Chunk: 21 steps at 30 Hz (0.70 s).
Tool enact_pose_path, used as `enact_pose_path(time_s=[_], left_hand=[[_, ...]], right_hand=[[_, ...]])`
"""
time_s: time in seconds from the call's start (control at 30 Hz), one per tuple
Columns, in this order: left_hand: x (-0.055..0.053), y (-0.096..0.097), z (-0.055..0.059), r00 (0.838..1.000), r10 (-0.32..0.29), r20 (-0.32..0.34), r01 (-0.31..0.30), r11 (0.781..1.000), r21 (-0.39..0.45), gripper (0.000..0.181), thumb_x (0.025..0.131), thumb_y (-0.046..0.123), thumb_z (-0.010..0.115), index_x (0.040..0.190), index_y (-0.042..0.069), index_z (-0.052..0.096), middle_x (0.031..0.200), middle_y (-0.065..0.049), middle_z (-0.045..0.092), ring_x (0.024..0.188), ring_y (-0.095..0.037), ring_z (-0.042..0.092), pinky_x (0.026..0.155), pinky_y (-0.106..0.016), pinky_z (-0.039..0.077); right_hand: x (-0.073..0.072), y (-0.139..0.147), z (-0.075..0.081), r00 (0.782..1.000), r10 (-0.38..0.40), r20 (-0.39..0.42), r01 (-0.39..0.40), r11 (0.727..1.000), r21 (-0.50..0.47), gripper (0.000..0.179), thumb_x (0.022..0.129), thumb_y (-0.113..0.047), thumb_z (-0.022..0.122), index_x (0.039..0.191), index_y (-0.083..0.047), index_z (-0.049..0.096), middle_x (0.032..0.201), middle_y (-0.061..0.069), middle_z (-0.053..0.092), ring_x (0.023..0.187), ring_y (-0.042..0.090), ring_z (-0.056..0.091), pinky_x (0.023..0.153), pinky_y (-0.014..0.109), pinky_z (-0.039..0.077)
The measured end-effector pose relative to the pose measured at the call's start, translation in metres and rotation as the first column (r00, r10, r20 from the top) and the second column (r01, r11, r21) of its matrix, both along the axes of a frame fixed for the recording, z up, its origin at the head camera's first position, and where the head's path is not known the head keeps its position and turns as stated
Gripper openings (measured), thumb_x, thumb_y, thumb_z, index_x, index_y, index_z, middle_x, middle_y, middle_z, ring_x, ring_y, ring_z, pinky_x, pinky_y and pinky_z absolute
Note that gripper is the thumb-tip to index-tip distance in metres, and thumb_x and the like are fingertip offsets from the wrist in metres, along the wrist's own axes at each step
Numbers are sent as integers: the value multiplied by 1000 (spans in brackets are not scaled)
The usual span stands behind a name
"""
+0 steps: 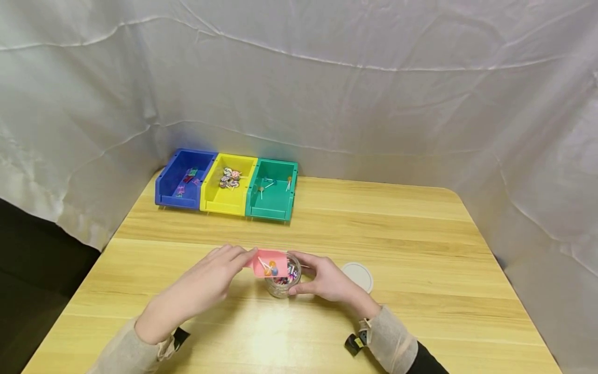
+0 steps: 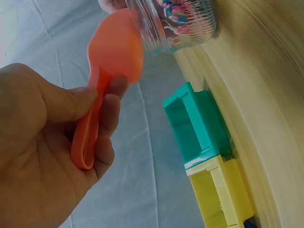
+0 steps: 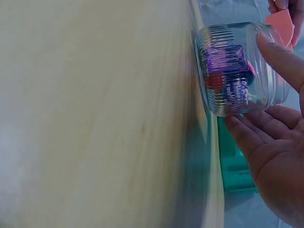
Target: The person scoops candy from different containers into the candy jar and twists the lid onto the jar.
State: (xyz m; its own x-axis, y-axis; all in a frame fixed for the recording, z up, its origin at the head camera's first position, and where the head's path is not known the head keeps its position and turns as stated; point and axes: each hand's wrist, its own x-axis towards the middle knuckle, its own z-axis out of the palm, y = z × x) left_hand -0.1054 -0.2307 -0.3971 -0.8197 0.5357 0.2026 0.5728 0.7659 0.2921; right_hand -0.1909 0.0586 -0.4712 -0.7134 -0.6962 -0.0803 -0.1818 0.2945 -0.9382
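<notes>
Currently, the left hand [image 1: 210,280] is gripping a pink scoop [image 1: 276,255], holding lollipops [image 1: 271,270] above the jar's [image 1: 279,291] left edge. The right hand [image 1: 329,280] is holding the jar near centre; bins [image 1: 229,199] are sitting far left.

Bright light spreads over my table [image 1: 397,228], leaving a white glare low in the middle and a soft shadow beneath my left hand [image 1: 207,280]. My left wrist view is dimmer, the cloth [image 2: 128,180] bluish. In my right wrist view the table smears with blur; the jar [image 3: 228,71] is sharper, its glass glinting.
</notes>
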Motion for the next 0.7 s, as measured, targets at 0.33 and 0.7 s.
enact_pose_path(time_s=[0.33, 0.7], left_hand=[[3, 6, 3, 995, -9, -102, -1, 996, -92, 87, 62, -23, 78, 144, -6, 55, 122, -12, 66, 110, -27, 61, 100, -45, 52], [5, 6, 6, 991, -7, -137, -10, 992, -124, 91, 59, -19, 84, 144, -7, 54, 122, -14, 66, 111, -29, 61, 101, -46, 51]], right_hand=[[1, 0, 1, 1000, 5, 18, -5, 1000, -26, 90, 81, -12, 89, 156, 1, 40, 156, 18, 49, 138, 35, 54, 110, 34, 45], [1, 0, 1, 1000, 10, -1, -10, 1000, -21, 89, 81, -12, 89, 155, 1, 42, 158, 15, 47, 141, 35, 51, 113, 35, 42]])
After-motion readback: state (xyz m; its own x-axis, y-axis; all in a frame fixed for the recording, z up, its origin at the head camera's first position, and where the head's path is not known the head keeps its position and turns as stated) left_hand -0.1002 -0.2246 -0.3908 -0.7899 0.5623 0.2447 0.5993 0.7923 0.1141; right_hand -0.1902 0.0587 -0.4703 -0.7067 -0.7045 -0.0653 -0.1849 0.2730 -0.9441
